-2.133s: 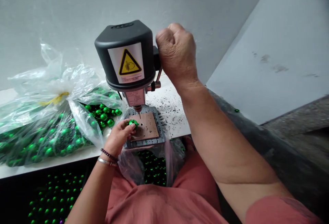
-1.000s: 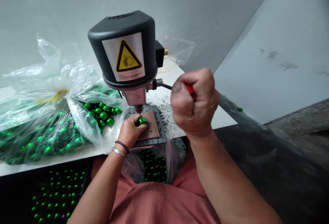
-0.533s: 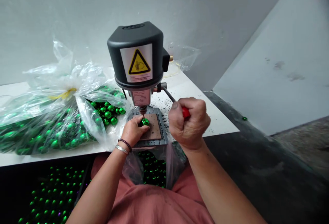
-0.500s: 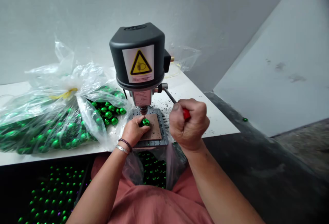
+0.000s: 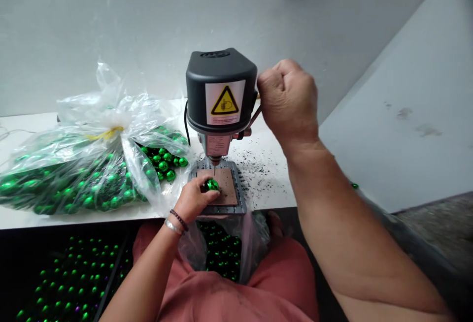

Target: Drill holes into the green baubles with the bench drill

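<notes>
Between the thumb and fingers of my left hand (image 5: 194,198) is a shiny green ball (image 5: 212,184), held over a brown board (image 5: 229,184) on the drill press base (image 5: 242,208). The thin drill bit (image 5: 215,170) points down just above the ball. My right hand (image 5: 290,100) is closed in a fist around the end of the feed lever (image 5: 255,116), raised beside the black drill press head (image 5: 221,90). The lever's grip is hidden inside that fist.
A tied clear plastic bag (image 5: 129,140) of green balls lies left of the press. Dark shavings (image 5: 264,169) litter the white table (image 5: 273,186). Below the table edge, more green balls (image 5: 221,250) fill an open bag between the knees; others (image 5: 70,277) sit lower left.
My right hand has swung the lever upward, and the drill bit has risen off the ball. My left hand still holds the ball, now tilted. The view has shifted slightly.
</notes>
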Tool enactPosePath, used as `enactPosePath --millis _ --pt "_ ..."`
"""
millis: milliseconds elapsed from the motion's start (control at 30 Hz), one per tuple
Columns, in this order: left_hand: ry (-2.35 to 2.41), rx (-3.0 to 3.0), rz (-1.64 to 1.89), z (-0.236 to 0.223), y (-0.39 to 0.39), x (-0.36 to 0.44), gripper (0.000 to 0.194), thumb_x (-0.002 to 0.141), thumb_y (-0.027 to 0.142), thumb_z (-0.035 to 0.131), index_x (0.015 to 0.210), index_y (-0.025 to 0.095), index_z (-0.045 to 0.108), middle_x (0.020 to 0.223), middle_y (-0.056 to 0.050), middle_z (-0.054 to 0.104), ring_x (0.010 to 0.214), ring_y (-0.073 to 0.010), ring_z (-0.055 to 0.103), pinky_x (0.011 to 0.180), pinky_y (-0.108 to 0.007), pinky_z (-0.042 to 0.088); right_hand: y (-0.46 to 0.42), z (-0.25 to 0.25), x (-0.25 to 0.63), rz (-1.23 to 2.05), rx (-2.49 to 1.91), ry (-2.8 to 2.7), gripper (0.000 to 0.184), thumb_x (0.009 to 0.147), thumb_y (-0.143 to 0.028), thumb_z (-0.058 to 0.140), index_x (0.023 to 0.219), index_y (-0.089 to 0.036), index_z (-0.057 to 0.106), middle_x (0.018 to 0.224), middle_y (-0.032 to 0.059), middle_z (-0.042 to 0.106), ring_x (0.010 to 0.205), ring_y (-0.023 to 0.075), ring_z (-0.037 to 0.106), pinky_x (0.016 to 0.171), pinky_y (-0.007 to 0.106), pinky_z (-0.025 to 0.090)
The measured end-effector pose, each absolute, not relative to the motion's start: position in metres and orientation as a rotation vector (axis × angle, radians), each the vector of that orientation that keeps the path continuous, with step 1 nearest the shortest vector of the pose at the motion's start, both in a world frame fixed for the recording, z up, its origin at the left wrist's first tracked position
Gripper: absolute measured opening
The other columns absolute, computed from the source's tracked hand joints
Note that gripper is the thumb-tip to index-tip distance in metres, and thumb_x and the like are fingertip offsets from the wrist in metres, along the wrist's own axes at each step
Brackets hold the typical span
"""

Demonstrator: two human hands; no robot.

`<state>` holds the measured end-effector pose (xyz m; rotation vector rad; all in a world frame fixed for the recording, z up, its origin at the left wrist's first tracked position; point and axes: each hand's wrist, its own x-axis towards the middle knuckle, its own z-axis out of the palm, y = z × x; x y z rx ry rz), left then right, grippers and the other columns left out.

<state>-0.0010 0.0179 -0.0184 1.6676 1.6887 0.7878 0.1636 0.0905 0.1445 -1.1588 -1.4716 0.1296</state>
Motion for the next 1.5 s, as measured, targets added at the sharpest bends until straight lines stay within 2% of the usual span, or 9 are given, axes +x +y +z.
enactPosePath --millis 200,333,533,767,1000,1100,1200,1300,1500 --pt "1.498 1.774 0.583 0.008 -0.011 -0.021 0.057 0.067 0.043 0.066 0.117 0.017 0.058 0.099 -0.007 0.068 0.078 -0.0173 0.061 0.069 -0.026 0.047 0.102 0.141 0.16 0.183 -1.098 -1.403 0.028 0.081 -0.027 0.043 0.057 -0.016 0.034 0.054 -0.0067 0.028 0.055 0.0024 0.026 0.058 0.022 0.02" --pt "2.108 1.833 0.894 0.001 0.015 -0.047 0.033 0.082 0.03 0.048 0.106 0.015 0.064 0.105 -0.011 0.065 0.097 -0.022 0.059 0.088 -0.034 0.044 0.106 0.136 0.16 0.179 -1.014 -1.37 0.029 0.08 -0.028 0.044 0.056 -0.015 0.035 0.053 -0.0071 0.027 0.053 0.0017 0.026 0.056 0.02 0.021" --pt "2.63 1.89 0.672 -0.025 0.056 -0.075 0.05 0.076 0.024 0.053 0.122 0.006 0.049 0.12 -0.022 0.051 0.113 -0.0329 0.049 0.095 -0.046 0.039 0.111 0.133 0.16 0.19 -0.978 -1.343 0.031 0.08 -0.034 0.045 0.057 -0.015 0.034 0.054 -0.0075 0.029 0.052 0.0007 0.028 0.055 0.018 0.024" --pt "2.435 1.951 0.66 -0.049 0.058 -0.063 0.052 0.077 0.017 0.046 0.129 0.013 0.038 0.126 -0.019 0.045 0.112 -0.0268 0.051 0.088 -0.039 0.046 0.108 0.134 0.158 0.171 -0.978 -1.344 0.029 0.081 -0.03 0.04 0.057 -0.016 0.033 0.056 -0.0066 0.028 0.057 0.0013 0.029 0.061 0.021 0.025" --pt "2.149 1.777 1.093 -0.054 0.056 -0.066 0.04 0.076 0.018 0.049 0.116 0.014 0.05 0.117 -0.015 0.052 0.117 -0.0267 0.045 0.098 -0.042 0.038 0.106 0.135 0.158 0.184 -0.964 -1.338 0.027 0.082 -0.028 0.041 0.059 -0.017 0.031 0.057 -0.0059 0.03 0.057 0.0027 0.029 0.059 0.021 0.024" --pt "1.818 1.243 1.382 -0.032 0.045 -0.066 0.038 0.077 0.03 0.053 0.113 0.018 0.05 0.099 -0.009 0.058 0.092 -0.0201 0.057 0.077 -0.033 0.048 0.106 0.135 0.157 0.191 -0.964 -1.342 0.027 0.081 -0.029 0.041 0.059 -0.017 0.031 0.057 -0.0056 0.029 0.057 0.003 0.028 0.059 0.021 0.024" --pt "1.151 0.757 1.407 -0.009 0.027 -0.063 0.033 0.079 0.036 0.053 0.107 0.021 0.051 0.091 -0.004 0.058 0.066 -0.0093 0.054 0.056 -0.021 0.044 0.106 0.134 0.157 0.202 -0.941 -1.344 0.027 0.081 -0.029 0.041 0.059 -0.017 0.031 0.058 -0.0052 0.029 0.057 0.0033 0.029 0.059 0.021 0.024" --pt "0.838 0.484 1.307 -0.001 0.013 -0.056 0.024 0.079 0.035 0.055 0.095 0.018 0.055 0.089 -0.005 0.06 0.059 -0.0057 0.049 0.05 -0.017 0.04 0.107 0.133 0.157 0.205 -0.914 -1.342 0.025 0.081 -0.029 0.041 0.06 -0.018 0.032 0.059 -0.0047 0.029 0.057 0.0038 0.03 0.058 0.022 0.025" --pt "0.971 0.464 1.222 -0.01 0.007 -0.04 0.022 0.074 0.033 0.063 0.083 0.015 0.056 0.088 -0.006 0.063 0.058 -0.0078 0.053 0.047 -0.019 0.041 0.109 0.132 0.158 0.199 -0.918 -1.353 0.025 0.08 -0.03 0.041 0.06 -0.019 0.032 0.058 -0.0041 0.029 0.057 0.0061 0.029 0.057 0.024 0.026"
